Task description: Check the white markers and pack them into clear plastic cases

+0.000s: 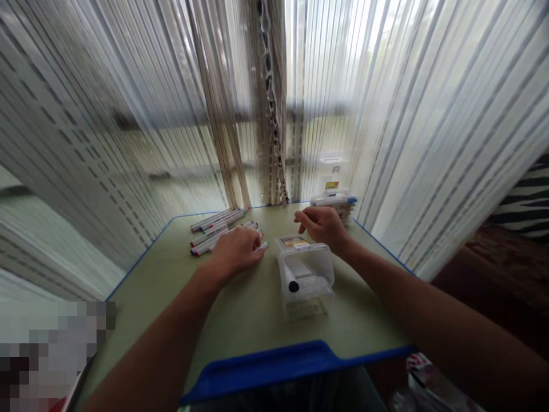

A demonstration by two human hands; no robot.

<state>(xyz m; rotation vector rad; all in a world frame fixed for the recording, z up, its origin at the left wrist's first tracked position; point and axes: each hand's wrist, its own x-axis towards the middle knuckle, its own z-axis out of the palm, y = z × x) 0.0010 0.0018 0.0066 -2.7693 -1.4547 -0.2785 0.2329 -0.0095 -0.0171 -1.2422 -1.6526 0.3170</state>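
Observation:
My left hand [239,250] is closed over a row of white markers [203,247] at the left of the tabletop. One white marker [263,246] juts out by its thumb, with its far length hidden under the fingers. My right hand [321,225] hovers behind a clear plastic case [306,269], fingers loosely bent and apart, with nothing seen in them. The case stands with its open side toward me. A single white marker [292,279] with a dark round end lies inside it.
Behind my right hand, another clear container [334,200] with blue latches stands at the table's back right. The pale green table [240,312] has a blue rim [266,363]. String curtains [141,114] and a hanging beaded strand [270,91] border the back edge.

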